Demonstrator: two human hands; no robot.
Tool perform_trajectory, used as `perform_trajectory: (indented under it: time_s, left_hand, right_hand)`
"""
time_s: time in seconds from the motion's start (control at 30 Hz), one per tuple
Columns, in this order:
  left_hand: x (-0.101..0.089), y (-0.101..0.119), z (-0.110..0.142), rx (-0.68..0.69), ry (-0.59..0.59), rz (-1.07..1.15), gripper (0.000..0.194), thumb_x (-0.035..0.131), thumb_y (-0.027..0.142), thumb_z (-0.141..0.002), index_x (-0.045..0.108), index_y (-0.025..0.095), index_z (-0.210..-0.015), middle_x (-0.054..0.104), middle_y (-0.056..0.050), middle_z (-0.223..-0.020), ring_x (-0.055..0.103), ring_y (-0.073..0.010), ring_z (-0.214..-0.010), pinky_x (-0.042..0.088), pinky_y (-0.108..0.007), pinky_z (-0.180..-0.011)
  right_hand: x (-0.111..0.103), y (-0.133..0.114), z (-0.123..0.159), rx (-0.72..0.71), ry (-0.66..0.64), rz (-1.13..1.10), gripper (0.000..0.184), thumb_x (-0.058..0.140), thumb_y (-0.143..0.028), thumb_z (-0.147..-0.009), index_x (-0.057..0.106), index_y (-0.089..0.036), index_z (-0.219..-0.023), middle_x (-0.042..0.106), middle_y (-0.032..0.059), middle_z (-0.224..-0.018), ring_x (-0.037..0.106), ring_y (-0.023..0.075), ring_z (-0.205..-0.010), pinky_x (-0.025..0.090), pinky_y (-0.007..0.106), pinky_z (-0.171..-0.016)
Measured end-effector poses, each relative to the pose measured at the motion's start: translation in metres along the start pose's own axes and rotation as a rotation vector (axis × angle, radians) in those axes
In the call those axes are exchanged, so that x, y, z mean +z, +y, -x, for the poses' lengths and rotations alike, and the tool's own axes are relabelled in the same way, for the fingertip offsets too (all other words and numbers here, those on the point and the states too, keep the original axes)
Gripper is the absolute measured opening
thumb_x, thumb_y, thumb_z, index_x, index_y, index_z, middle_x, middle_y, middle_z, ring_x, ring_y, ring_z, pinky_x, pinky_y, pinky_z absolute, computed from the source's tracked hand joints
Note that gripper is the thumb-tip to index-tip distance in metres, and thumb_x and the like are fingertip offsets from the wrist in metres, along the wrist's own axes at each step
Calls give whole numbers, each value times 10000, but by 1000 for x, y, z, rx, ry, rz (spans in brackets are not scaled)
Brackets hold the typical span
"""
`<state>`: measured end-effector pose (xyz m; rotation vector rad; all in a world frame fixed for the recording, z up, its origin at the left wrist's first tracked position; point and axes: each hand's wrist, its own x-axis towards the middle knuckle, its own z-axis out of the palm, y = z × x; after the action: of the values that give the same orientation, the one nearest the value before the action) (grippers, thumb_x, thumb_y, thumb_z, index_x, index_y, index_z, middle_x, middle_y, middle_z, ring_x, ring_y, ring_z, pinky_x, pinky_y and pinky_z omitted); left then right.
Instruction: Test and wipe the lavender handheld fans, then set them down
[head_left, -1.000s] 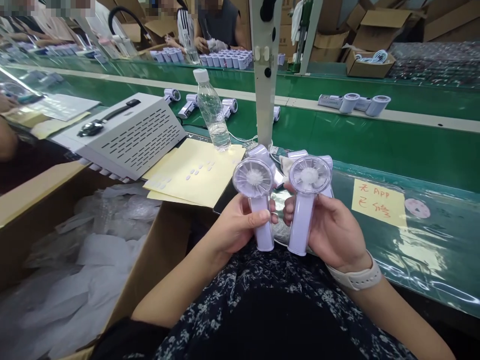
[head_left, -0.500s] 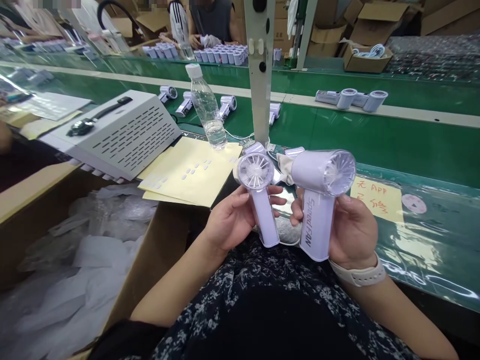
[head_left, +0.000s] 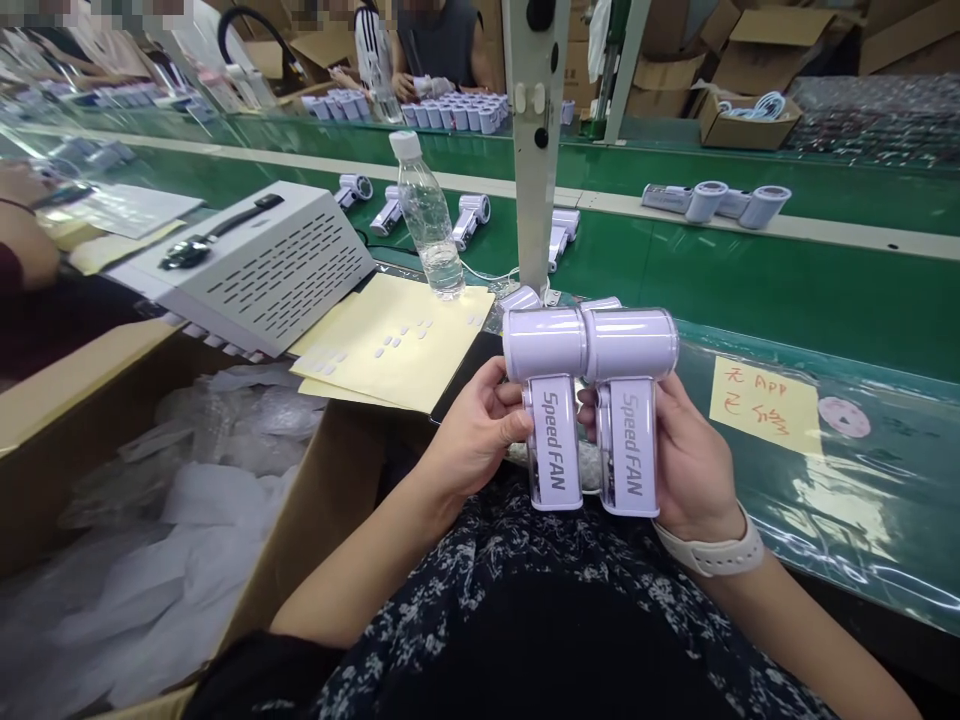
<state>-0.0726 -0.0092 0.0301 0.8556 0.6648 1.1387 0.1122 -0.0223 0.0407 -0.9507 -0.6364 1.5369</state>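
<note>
I hold two pale lilac handheld fans side by side over my lap, both turned sideways so the "Speed FAN" lettering on their handles faces me. My left hand [head_left: 480, 430] is closed round the handle of the left fan [head_left: 551, 400]. My right hand [head_left: 686, 455], with a white watch strap at the wrist, is closed round the handle of the right fan [head_left: 628, 400]. The two barrel heads touch end to end. More lilac fan parts [head_left: 525, 297] lie on the bench just behind them.
A yellow sheet with small stickers [head_left: 390, 345], a water bottle [head_left: 427, 220] and a white vented box [head_left: 247, 265] sit at left. A white post [head_left: 536, 150] rises behind. Fans [head_left: 712, 203] lie on the green conveyor [head_left: 750, 280]. A carton of plastic bags [head_left: 150, 500] stands lower left. Other people work across and at left.
Both fans were turned from facing me with their round grilles to sideways, first the right one, then the left. They now sit pressed together, lettering toward me.
</note>
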Motion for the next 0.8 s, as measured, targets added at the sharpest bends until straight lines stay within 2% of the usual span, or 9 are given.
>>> perform_trajectory:
  time_s: [0.13,0.27,0.33,0.43,0.57,0.63,0.7,0.73,0.8]
  left_hand:
    - [0,0,-2,-29,20,-17,660,940,508,-608,583,193,-1065,776,-52,-919,754,-196,-783,607,-260,-670]
    - [0,3,-2,-74,56,-28,735,952,545,-554,582,174,-1070,774,-71,-917,745,-200,-761,594,-251,-629]
    - [-1,4,-2,-89,77,-39,758,957,546,-542,594,162,-1085,766,-71,-906,725,-182,-723,582,-245,-611]
    - [-3,3,-2,-102,92,-65,770,950,555,-555,597,156,-1112,763,-102,-981,728,-203,-764,568,-244,-586]
    - [-6,5,-3,-108,64,-120,687,904,521,-668,606,155,-1168,758,-138,-1081,745,-246,-862,567,-261,-619]
    - [-6,10,0,-54,50,-220,578,887,404,-723,639,170,-1190,765,-123,-1092,747,-263,-921,587,-308,-720]
    - [-3,16,6,97,14,-413,511,881,280,-720,694,193,-1188,775,-104,-1110,732,-300,-1040,577,-398,-905]
    - [-1,18,9,212,-4,-519,460,863,248,-731,725,208,-1168,780,-94,-1123,714,-317,-1110,530,-453,-1022]
    - [3,20,14,445,-37,-684,308,793,236,-797,771,247,-1104,791,-67,-1135,676,-320,-1216,332,-537,-1219]
  right_hand:
    - [3,3,-2,51,52,-23,287,635,-339,-944,668,-291,-1225,785,16,-858,732,198,-706,628,367,-709]
    - [2,7,-3,71,109,-25,235,656,-310,-909,700,-252,-1132,787,15,-822,733,212,-674,617,353,-646]
    - [1,8,-3,77,84,-24,209,628,-325,-914,712,-235,-1082,788,22,-822,738,234,-684,610,364,-629]
    - [1,9,-3,81,37,-14,233,570,-364,-936,713,-219,-1048,784,36,-812,727,239,-666,602,371,-625]
    - [0,6,-3,72,-9,21,258,572,-401,-940,691,-218,-1078,775,48,-854,716,233,-685,611,388,-667]
    - [-5,2,2,-32,-53,116,277,671,-378,-902,667,-251,-1149,777,54,-1017,738,262,-869,619,424,-788]
    - [-12,-6,10,-228,-144,312,431,800,-272,-814,643,-302,-1213,742,50,-1210,692,308,-1128,570,486,-972]
    - [-15,-10,14,-348,-213,420,518,842,-207,-764,644,-324,-1228,715,46,-1285,640,330,-1238,515,518,-1062]
    - [-22,-16,21,-556,-368,571,616,861,-138,-718,662,-361,-1256,668,37,-1382,529,358,-1380,384,563,-1189]
